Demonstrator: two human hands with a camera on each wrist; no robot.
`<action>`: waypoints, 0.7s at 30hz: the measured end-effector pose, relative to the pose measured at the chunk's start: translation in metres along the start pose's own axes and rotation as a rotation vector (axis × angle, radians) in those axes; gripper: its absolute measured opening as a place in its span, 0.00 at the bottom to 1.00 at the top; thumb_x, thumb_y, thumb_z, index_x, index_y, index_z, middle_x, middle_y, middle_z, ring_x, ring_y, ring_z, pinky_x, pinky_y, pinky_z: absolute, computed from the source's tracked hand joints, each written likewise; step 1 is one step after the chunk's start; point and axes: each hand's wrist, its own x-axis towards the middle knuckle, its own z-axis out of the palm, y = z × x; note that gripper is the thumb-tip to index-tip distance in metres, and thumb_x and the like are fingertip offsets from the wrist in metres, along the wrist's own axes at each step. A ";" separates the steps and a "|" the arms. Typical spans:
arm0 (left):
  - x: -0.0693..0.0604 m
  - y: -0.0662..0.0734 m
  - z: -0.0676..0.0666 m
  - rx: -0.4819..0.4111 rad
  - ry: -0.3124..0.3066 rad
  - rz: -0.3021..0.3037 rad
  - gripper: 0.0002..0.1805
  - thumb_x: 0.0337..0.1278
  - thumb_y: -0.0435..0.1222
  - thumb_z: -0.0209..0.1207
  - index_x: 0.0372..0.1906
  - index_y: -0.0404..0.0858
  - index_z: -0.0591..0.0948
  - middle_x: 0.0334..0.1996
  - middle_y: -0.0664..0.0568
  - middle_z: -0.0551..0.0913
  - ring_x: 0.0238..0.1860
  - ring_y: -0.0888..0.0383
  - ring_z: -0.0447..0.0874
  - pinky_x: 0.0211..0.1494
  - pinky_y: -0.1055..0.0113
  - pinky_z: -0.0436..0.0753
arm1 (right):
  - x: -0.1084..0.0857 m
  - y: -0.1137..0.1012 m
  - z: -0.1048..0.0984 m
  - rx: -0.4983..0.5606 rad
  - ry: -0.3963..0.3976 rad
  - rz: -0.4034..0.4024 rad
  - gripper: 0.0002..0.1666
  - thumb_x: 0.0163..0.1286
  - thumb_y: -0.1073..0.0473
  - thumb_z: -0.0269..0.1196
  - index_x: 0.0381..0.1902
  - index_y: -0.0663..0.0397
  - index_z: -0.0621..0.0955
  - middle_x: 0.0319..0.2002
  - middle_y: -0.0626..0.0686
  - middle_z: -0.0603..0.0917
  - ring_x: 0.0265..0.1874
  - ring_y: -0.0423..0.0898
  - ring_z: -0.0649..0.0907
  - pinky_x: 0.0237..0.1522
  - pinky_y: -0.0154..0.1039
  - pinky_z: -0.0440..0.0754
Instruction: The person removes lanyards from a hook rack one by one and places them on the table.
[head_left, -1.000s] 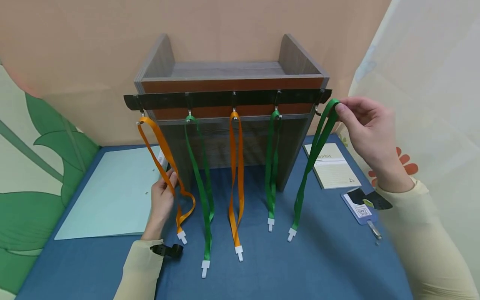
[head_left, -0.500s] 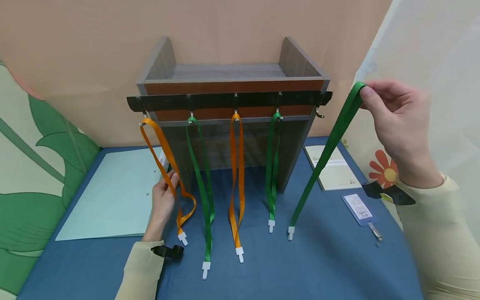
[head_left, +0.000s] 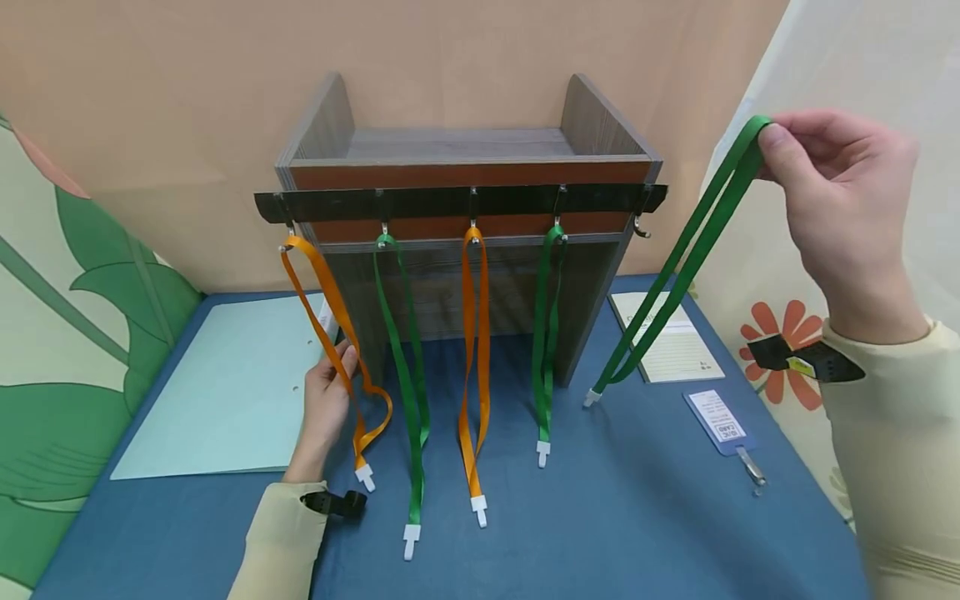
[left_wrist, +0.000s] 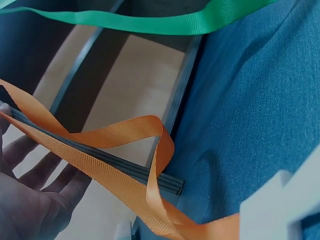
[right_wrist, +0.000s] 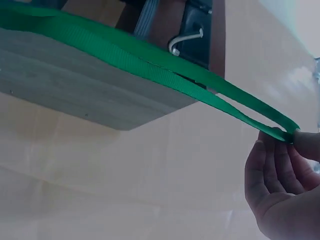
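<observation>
My right hand (head_left: 855,208) pinches the top loop of a green lanyard (head_left: 705,242) between thumb and fingers, right of the hook rail (head_left: 517,198). The lanyard slants down left to its white clip (head_left: 592,398). In the right wrist view the bare end hook (right_wrist: 186,41) shows behind the strap (right_wrist: 165,75). My left hand (head_left: 326,400) grips the stand's left side panel (left_wrist: 135,167), behind a hanging orange lanyard (head_left: 330,292). Two green and two orange lanyards hang from the other hooks, each with a white clip.
The grey stand (head_left: 461,143) rises at the back of the blue table (head_left: 525,542). A pale green folder (head_left: 217,392) lies at left. At right are a notepad (head_left: 678,350) and a card holder (head_left: 720,421) with a metal clip.
My right hand has moved up and right with the green lanyard, away from the end hook. Its clip has risen. My left hand has stayed in place.
</observation>
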 end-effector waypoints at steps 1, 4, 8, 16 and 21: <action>0.000 0.000 0.000 0.004 -0.003 -0.008 0.21 0.71 0.40 0.50 0.59 0.29 0.76 0.50 0.36 0.79 0.43 0.60 0.77 0.47 0.69 0.73 | 0.003 0.001 0.000 -0.011 0.001 0.000 0.12 0.60 0.71 0.65 0.38 0.80 0.81 0.31 0.61 0.85 0.25 0.48 0.83 0.38 0.31 0.80; -0.001 0.003 -0.001 0.016 -0.015 -0.033 0.21 0.71 0.39 0.50 0.60 0.29 0.75 0.52 0.37 0.79 0.46 0.59 0.76 0.50 0.69 0.73 | 0.012 0.004 -0.002 -0.058 0.000 -0.004 0.12 0.61 0.70 0.65 0.38 0.78 0.82 0.31 0.60 0.85 0.25 0.47 0.84 0.37 0.30 0.80; -0.002 0.010 -0.002 0.014 -0.035 -0.058 0.20 0.72 0.37 0.49 0.60 0.28 0.75 0.53 0.36 0.78 0.49 0.54 0.77 0.50 0.70 0.74 | 0.026 0.011 -0.006 -0.114 0.012 -0.009 0.12 0.61 0.68 0.65 0.39 0.76 0.83 0.32 0.59 0.85 0.26 0.46 0.84 0.37 0.29 0.80; -0.001 0.007 -0.002 -0.006 -0.031 -0.047 0.20 0.72 0.37 0.50 0.60 0.29 0.75 0.53 0.37 0.78 0.47 0.57 0.76 0.50 0.70 0.73 | 0.052 0.022 -0.015 -0.024 0.090 0.090 0.11 0.58 0.68 0.68 0.37 0.74 0.84 0.30 0.58 0.85 0.25 0.46 0.82 0.29 0.27 0.79; 0.000 0.001 -0.001 0.008 -0.014 -0.020 0.22 0.71 0.40 0.50 0.61 0.30 0.75 0.53 0.37 0.78 0.46 0.57 0.75 0.50 0.68 0.73 | 0.064 0.026 -0.020 0.049 0.120 0.167 0.13 0.56 0.69 0.70 0.37 0.75 0.83 0.32 0.59 0.86 0.29 0.48 0.82 0.29 0.28 0.79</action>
